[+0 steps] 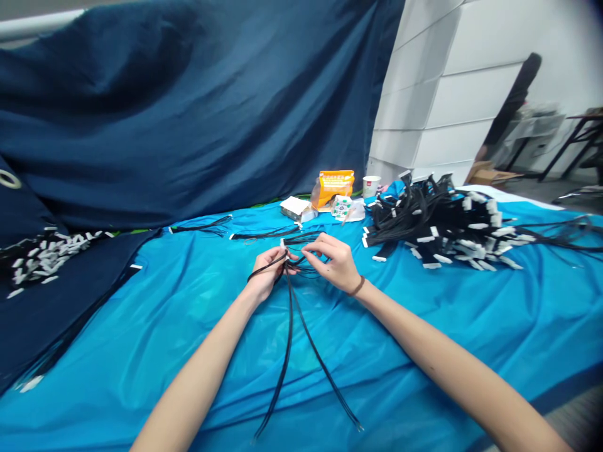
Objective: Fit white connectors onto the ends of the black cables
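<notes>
Fingers (279, 256) of the left hand (264, 279) are closed around the top of a black cable bundle (288, 326). The right hand (336, 263) pinches narrow on the bundle's looped end, just beside the left. The bundle is mid-bench, raised at the top, with its tails trailing toward the camera in two splayed strands that rest on the bench (164, 339).

Progress, judged from the layout: mid-run. One bundle is in hand, with no tie visible on it. A few loose cable sets (264, 234) lie flat just behind the hands. A big cable heap (443, 223) sits to the right, well apart from them; cannot tell if it is finished stock or waiting. More white connector ends (47, 254) are scattered far left on the dark cloth.

Materials:
- **Cables:** thin, matte black and limp, with small pale tips.
- **Connectors:** white, hard-looking, small rectangular blocks.
- **Bench cover:** bright blue sheet, glossy and heavily wrinkled.
- **Backdrop:** navy cloth (188, 113), soft, hanging in deep folds.
- **Back edge:** crinkly orange packet (335, 183), paper cup (371, 186) and flat white box (294, 207), near each other.
- **Right wrist:** a thin dark band (358, 287).
</notes>
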### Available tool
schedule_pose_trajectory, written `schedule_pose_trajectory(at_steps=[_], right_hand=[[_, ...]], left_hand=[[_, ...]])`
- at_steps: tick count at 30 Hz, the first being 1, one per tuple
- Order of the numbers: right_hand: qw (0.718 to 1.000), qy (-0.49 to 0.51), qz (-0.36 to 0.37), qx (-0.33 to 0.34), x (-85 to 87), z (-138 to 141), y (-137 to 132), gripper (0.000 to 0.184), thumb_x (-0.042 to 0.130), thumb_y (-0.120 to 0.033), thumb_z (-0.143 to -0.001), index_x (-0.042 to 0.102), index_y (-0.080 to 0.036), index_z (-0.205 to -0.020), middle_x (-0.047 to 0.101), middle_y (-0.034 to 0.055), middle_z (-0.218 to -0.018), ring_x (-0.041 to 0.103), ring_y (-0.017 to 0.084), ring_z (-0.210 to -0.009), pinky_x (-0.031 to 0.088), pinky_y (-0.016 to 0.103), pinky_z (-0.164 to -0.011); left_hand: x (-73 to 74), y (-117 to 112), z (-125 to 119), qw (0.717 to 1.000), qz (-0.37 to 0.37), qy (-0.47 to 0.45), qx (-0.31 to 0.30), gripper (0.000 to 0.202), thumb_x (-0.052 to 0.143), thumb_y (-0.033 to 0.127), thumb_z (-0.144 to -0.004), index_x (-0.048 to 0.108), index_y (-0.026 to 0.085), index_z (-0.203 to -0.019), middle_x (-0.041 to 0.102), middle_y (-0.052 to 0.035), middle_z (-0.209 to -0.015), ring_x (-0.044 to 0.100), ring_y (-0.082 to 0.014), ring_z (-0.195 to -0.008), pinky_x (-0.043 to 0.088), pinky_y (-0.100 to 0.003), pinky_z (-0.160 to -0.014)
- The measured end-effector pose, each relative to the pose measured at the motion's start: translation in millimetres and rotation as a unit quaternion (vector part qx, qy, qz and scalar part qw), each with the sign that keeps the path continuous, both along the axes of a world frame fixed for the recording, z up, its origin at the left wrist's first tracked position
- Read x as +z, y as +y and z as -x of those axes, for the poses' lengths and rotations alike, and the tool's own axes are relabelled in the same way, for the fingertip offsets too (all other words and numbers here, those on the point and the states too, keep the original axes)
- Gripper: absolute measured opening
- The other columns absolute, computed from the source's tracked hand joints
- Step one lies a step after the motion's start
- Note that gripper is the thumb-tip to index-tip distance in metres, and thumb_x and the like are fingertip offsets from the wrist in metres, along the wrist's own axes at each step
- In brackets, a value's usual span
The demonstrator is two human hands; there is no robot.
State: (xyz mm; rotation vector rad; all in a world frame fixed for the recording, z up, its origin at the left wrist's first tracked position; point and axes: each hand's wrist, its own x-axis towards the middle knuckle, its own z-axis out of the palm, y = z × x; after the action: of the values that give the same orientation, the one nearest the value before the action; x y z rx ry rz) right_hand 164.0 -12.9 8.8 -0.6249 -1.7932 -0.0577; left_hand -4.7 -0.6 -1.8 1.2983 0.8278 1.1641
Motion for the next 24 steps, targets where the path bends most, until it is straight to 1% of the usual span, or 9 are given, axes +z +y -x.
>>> schedule_pose_trajectory(at_steps=[11, 19, 22, 24], right_hand=[[1.0, -0.008, 0.007, -0.002, -0.6, -0.4, -0.1, 0.011, 0.052, -0.02, -0.081, 0.061, -0.016, -0.076, 0.053, 0.0018, -0.065, 0.048, 0.011, -0.06, 0.041, 0.024, -0.058], [1.0, -0.006, 0.016, -0.011, -0.5, -0.1, -0.2, 0.012, 0.05, -0.021, -0.082, 0.06, -0.017, -0.077, 0.054, 0.0023, -0.067, 0.049, 0.012, -0.061, 0.042, 0.024, -0.059], [1.0, -0.016, 0.005, -0.026, -2.3, 0.5, 0.6, 0.012, 0.05, -0.021, -0.083, 0.06, -0.017, -0.078, 0.055, 0.0024, -0.067, 0.049, 0.012, -0.062, 0.041, 0.024, -0.06], [0.998, -0.041, -0.015, -0.042, -4.9, 0.6, 1.5, 0.012, 0.05, -0.022, -0.083, 0.061, -0.017, -0.079, 0.056, 0.0029, -0.068, 0.05, 0.012, -0.064, 0.041, 0.024, -0.061]], left_hand=[[2.3, -1.1, -0.4, 1.0, 0.004, -0.005, -0.001, 0.022, 0.063, 0.035, -0.068, 0.059, 0.014, -0.075, 0.065, -0.0057, -0.079, 0.061, -0.0143, -0.056, 0.048, -0.026, -0.054], [-1.3, 1.1, -0.3, 1.0, -0.001, 0.012, 0.0, 0.029, 0.06, 0.042, -0.069, 0.059, 0.013, -0.077, 0.065, -0.0064, -0.079, 0.06, -0.0136, -0.055, 0.048, -0.026, -0.053], [-2.8, 1.1, -0.9, 1.0, -0.002, 0.021, -0.01, 0.031, 0.06, 0.043, -0.069, 0.06, 0.013, -0.079, 0.065, -0.0061, -0.079, 0.06, -0.0139, -0.055, 0.048, -0.026, -0.053], [-3.0, -0.4, -2.2, 0.999, 0.001, 0.029, -0.024, 0.031, 0.059, 0.042, -0.07, 0.06, 0.012, -0.079, 0.064, -0.0053, -0.074, 0.06, -0.0138, -0.055, 0.048, -0.025, -0.053]])
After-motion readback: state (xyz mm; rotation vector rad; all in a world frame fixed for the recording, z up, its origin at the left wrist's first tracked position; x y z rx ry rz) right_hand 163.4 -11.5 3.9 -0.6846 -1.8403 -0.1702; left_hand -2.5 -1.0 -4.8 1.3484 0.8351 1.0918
